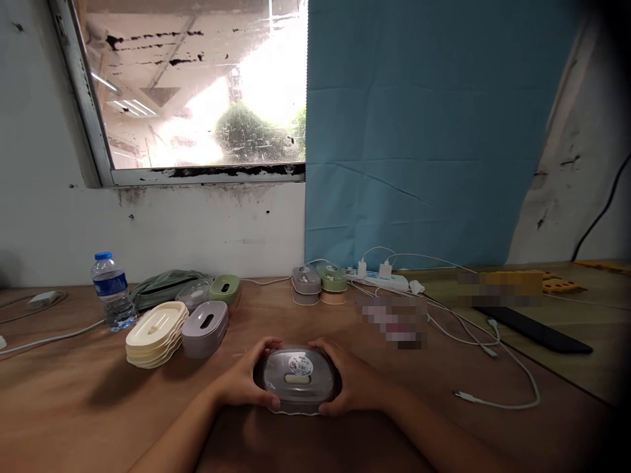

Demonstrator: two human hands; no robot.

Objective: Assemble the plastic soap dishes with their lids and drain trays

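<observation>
A grey soap box (299,376) with a clear lid lies at the near middle of the table, a round printed sticker on its top. My left hand (248,376) is curved around its left side, thumb at the near edge. On the opposite side my right hand (359,380) grips it the same way, fingers at the far corner. Left of the hands stand a stack of cream plastic trays (156,332), a mauve box shell (206,328) with a slot and a green box shell (225,288). A clear lid (194,293) lies behind the cream stack.
Two stacks of closed boxes, one grey-topped (305,284) and one green-topped (334,282), stand by the wall. A water bottle (112,292) and a green pouch (167,287) are at left. A power strip (389,280), white cables (522,401) and a black slab (535,328) occupy the right.
</observation>
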